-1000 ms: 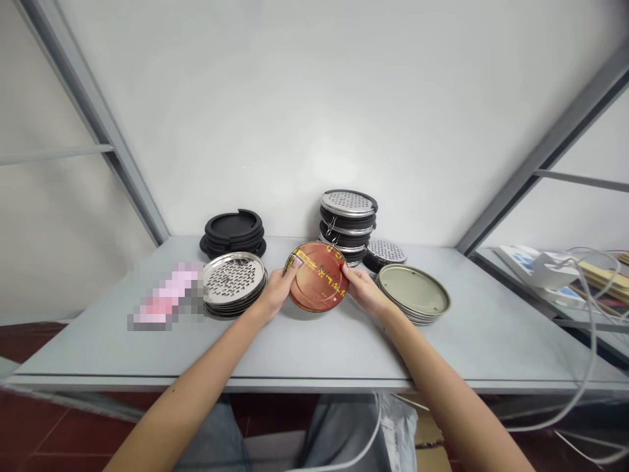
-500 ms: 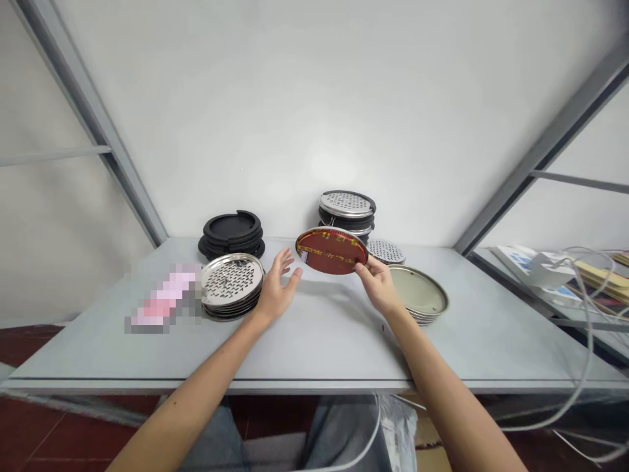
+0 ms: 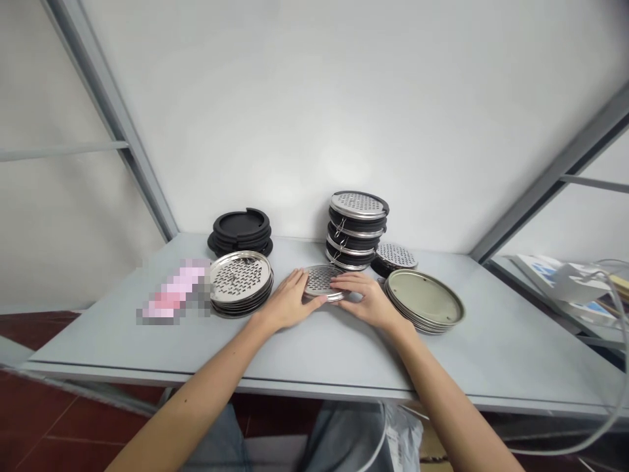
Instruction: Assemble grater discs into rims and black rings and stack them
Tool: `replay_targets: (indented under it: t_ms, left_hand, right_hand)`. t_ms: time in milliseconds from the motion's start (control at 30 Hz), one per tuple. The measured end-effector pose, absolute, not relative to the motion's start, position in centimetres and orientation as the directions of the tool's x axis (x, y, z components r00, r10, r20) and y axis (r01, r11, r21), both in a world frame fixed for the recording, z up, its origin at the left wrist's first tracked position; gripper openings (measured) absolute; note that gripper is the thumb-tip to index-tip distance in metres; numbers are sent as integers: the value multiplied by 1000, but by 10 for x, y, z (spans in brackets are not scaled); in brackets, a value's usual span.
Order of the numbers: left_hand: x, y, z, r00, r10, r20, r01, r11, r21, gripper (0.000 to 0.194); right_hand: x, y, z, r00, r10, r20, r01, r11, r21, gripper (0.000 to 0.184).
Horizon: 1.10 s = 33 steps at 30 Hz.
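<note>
The left hand (image 3: 291, 303), half curled, grips the left rim of the perforated metal disc (image 3: 320, 280); the right hand (image 3: 372, 300), likewise curled, holds its right side. The disc sits between them.

Round silver perforated metal disc (image 3: 318, 280), apparently resting on the grey table (image 3: 314, 354).
Behind it, round black-and-silver stack (image 3: 358, 229); left, silver perforated metal disc stack (image 3: 240, 283), round black stack (image 3: 240, 231) behind that; right, round olive metal stack (image 3: 425, 300).

Grey table (image 3: 314, 357): black stack (image 3: 240, 231), perforated discs (image 3: 240, 282), banded tower (image 3: 357, 229), olive plates (image 3: 426, 298).
</note>
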State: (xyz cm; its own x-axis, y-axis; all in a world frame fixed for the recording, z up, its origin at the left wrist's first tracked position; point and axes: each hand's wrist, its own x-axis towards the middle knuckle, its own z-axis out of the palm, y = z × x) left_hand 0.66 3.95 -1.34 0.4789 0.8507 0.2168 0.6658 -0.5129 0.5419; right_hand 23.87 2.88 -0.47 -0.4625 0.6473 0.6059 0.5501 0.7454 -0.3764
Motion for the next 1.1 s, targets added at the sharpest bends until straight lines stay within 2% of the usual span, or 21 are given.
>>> replay_targets:
  t_ms: [100,267,367,467,533,633,867,1100]
  left_hand:
    - [6,38,-12,506,847,163,675,-507,536,85]
    - [7,40,-12,492,847,200,683,-518,514,70]
    - [5,40,-15,496,854,155,728,-507,462,73]
    - [4,40,-16,503,857,113,756,-500,422,76]
    - [6,39,-15,501,858,115,765,-501,404,71]
    - [8,38,-14,494,863,105,780,-493,385,69]
    - [-3,36,-8,534,842,74,766,-519,380,89]
    - [0,31,-5,504,858,99,777,-501,381,84]
  right_hand:
    - [238,28,-5,-489,655,577,563,742,-365,28]
    - [236,23,-2,-482,687,544,593,713,-375,32]
    - [234,21,0,-530,709,466,580,703,-411,29]
    - [233,22,-3,-452,747,487,612,657,-440,23]
    - [233,26,-7,-367,779,509,662,603,-445,26]
    - [235,31,-13,-344,814,467,719,548,-426,30]
    - [238,32,-13,-363,828,429,711,543,-447,28]
    - [234,32,-14,-386,812,438,707,565,-425,24]
